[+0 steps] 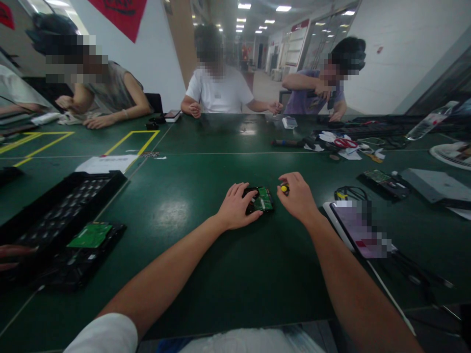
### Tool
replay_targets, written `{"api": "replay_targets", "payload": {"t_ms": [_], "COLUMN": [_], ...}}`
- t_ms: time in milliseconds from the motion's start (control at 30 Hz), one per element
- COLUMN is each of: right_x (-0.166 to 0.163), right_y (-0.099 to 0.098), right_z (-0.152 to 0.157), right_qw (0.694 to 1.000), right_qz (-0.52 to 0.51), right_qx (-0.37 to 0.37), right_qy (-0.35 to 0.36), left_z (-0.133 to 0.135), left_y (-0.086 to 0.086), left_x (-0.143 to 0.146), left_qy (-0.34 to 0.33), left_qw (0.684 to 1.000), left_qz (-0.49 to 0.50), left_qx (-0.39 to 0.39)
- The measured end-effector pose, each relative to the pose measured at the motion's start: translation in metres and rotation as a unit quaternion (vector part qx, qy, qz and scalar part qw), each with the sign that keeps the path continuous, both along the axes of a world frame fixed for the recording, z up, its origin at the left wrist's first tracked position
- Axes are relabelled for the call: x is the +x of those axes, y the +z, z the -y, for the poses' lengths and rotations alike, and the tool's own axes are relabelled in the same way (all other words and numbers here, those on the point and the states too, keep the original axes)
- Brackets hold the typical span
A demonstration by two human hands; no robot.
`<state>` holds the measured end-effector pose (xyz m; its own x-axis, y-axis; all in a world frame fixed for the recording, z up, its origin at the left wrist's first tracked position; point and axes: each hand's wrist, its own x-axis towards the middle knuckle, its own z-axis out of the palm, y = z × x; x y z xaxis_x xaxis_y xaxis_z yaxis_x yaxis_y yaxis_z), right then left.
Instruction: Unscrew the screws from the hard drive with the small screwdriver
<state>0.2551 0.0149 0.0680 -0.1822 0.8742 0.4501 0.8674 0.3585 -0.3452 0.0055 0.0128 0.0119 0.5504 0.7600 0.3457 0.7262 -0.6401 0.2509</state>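
Note:
A hard drive (pixel 264 198) lies on the green table in front of me, its green circuit board facing up. My left hand (pixel 239 208) grips it from the left, with thumb and fingers on its edges and part of its top. Just right of the drive, my right hand (pixel 297 196) is closed, apart from the drive. Between its thumb and fingers shows a small tool with a yellow round end (pixel 284 188); the rest of it is hidden by the hand.
At left are a black tray (pixel 66 206) and a larger black device with a green board (pixel 90 235); another person's hand (pixel 14 255) is at the tray. At right lie a phone (pixel 355 228), cables, another drive (pixel 384 184) and a grey box (pixel 437 186). Several people sit opposite.

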Motion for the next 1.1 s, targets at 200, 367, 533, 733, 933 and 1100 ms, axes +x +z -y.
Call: {"api": "replay_targets", "payload": {"t_ms": [200, 367, 533, 733, 933, 1100], "right_x": [-0.005, -0.010, -0.012, -0.015, -0.017, -0.016], "right_y": [0.004, 0.003, -0.002, -0.006, -0.005, -0.005], "right_z": [0.004, 0.009, 0.008, 0.010, 0.013, 0.012], "right_qw": [0.993, 0.985, 0.984, 0.986, 0.981, 0.983], "right_qz": [-0.113, -0.167, -0.177, -0.162, -0.186, -0.178], "right_qx": [0.035, 0.029, 0.011, 0.011, 0.007, 0.000], "right_qy": [-0.006, -0.015, 0.027, 0.038, 0.049, 0.041], "left_z": [-0.001, 0.003, 0.003, 0.002, 0.002, 0.002], "left_y": [0.000, 0.002, -0.001, -0.002, -0.002, -0.001], "left_x": [-0.003, -0.001, -0.001, -0.001, -0.001, -0.001], "left_qy": [-0.015, -0.016, -0.025, -0.017, -0.020, -0.020], "left_qw": [1.000, 1.000, 0.999, 0.999, 0.999, 0.999], "left_qz": [-0.013, -0.021, -0.040, -0.032, -0.025, -0.030], "left_qx": [-0.012, -0.002, 0.013, 0.009, 0.011, 0.015]}}
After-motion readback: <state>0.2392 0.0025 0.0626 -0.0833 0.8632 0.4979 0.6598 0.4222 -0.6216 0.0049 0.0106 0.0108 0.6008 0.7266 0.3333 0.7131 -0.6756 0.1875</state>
